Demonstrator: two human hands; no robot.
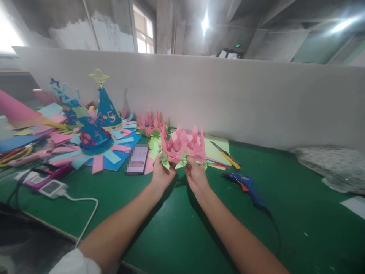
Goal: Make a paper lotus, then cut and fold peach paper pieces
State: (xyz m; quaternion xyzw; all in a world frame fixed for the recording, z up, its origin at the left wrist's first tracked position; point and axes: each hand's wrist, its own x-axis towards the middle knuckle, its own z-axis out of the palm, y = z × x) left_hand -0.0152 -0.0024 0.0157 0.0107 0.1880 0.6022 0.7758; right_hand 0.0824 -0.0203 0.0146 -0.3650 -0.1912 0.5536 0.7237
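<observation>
A pink folded-paper lotus flower (184,144) with small green leaves is held up over the green table (182,228) between both my hands. My left hand (161,172) grips its left underside, fingers closed. On the right underside my right hand (196,174) holds it the same way. A second pink paper flower (150,124) lies behind, near the grey partition wall.
A phone (137,159) lies left of my hands. Blue paper cone hats (106,108) and coloured paper strips (97,163) cover the left side. A yellow utility knife (226,155) and a blue glue gun (247,186) lie to the right; a charger with white cable (54,188) is front left.
</observation>
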